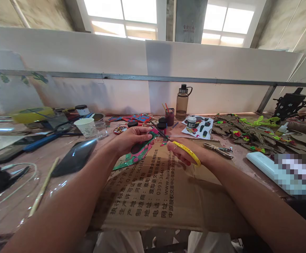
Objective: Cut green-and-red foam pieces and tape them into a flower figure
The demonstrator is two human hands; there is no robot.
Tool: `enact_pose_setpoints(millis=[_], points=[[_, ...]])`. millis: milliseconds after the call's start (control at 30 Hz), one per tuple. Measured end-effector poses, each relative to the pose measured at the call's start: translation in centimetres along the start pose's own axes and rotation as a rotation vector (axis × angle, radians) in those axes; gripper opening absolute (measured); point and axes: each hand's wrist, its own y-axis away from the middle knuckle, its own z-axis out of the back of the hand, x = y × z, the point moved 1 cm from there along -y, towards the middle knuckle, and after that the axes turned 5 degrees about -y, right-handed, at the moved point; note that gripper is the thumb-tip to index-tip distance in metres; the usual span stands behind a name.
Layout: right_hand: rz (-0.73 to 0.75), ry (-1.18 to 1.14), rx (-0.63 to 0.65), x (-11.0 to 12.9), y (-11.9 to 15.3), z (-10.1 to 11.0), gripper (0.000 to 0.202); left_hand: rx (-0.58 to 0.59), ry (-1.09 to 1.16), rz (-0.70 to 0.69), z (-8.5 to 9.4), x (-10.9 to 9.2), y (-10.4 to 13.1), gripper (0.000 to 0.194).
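1. Far left: a blue-handled tool (pixel 40 141) lies on the table (pixel 63 196); a dark flat panel (pixel 75 159) sits in front, between it and the left forearm; a wooden stick (pixel 44 188) points toward the near side.
2. Left of centre: a paper cup (pixel 84 127) stands upright behind the panel, well apart from the hands.
3. Left hand (pixel 131 137): fingers narrowed in a pinch on a pink-and-green painted piece (pixel 133 157); the piece is over the cardboard sheet (pixel 189 200), its lower end slanting left.
4. Centre: the sheet spans the space between the forearms, printed face up; its near edge reaches out above the person's legs; jars and a brush cup (pixel 170 118) stand beyond its far edge.
5. Right hand (pixel 180 153): closed around yellow-handled scissors (pixel 187 149); the dark blades point up and left beside the piece's upper end; whether they touch it cannot be told.
6. Right of centre: a drink bottle (pixel 182 103) stands against the rear panel; a paint-blotted paper (pixel 205 127) lies nearer; pliers (pixel 218 150) lie just beyond the right forearm.
7. Far right: a heap of brown pieces (pixel 237 131) occupies the rear; a white case (pixel 263 168) lies in front.
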Motion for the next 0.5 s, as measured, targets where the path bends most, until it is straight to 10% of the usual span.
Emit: enact_pose_setpoints(millis=[500], points=[[-0.054, -0.296, 0.166, -0.8, 0.2, -0.2, 0.059, 0.056, 0.019, -0.021, 0.0, 0.2, -0.1, 0.032]])
